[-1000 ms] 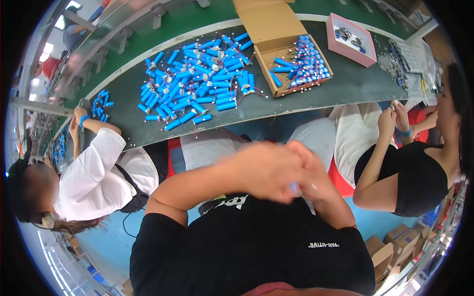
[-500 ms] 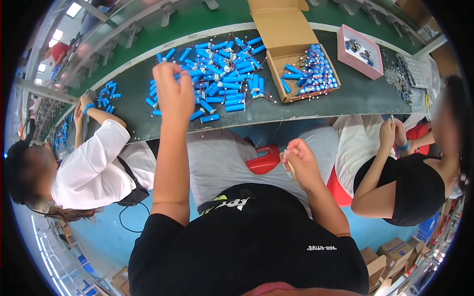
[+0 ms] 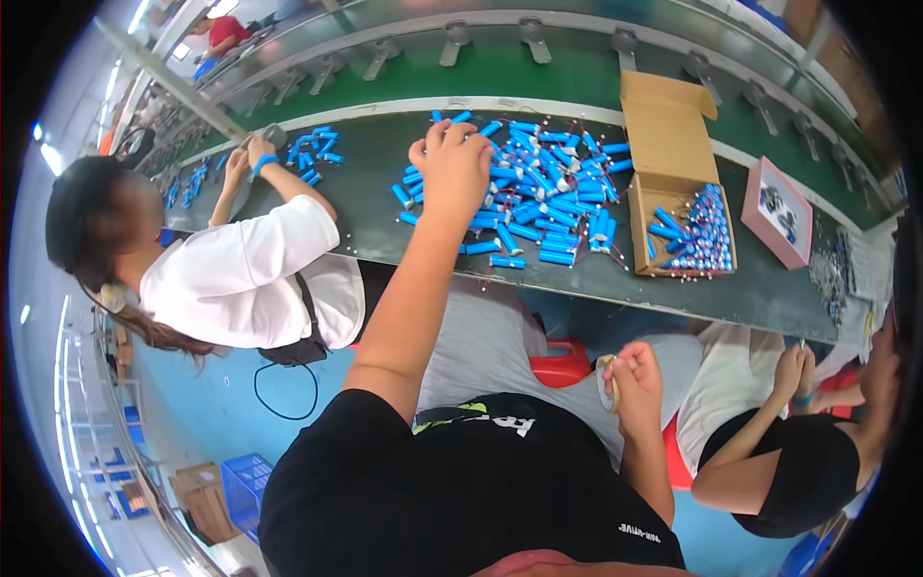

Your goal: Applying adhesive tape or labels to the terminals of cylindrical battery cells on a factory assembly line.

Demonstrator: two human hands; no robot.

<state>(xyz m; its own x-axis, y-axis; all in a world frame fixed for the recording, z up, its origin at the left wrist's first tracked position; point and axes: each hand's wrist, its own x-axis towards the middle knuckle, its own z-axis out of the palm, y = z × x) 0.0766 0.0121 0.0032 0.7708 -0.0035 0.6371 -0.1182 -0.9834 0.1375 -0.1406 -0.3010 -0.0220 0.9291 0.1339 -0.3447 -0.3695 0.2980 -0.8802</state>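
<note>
My left hand [image 3: 454, 173] is raised over the near left part of a pile of blue cylindrical battery cells [image 3: 529, 197] with wires and white ends. Its fingers are bent and slightly apart, their tips partly hidden, and nothing shows between them. Low over my lap, my right hand [image 3: 637, 378] is closed around a roll of tape [image 3: 610, 385], seen from its edge. To the right of the pile, an open cardboard box [image 3: 642, 236] holds many upright cells, with several lying loose on its left side.
A pink box [image 3: 778, 213] of small metal parts stands at the right of the dark bench [image 3: 385, 236]. Workers sit close on both sides: a white sleeve [image 3: 255, 260] at left and a person in black [image 3: 784, 471] at right. A red stool [image 3: 561, 363] is below.
The view has swung left, so the bench and boxes sit farther right. My left hand has gone from a raised pinch to bent, looser fingers over the pile. My right hand keeps the tape.
</note>
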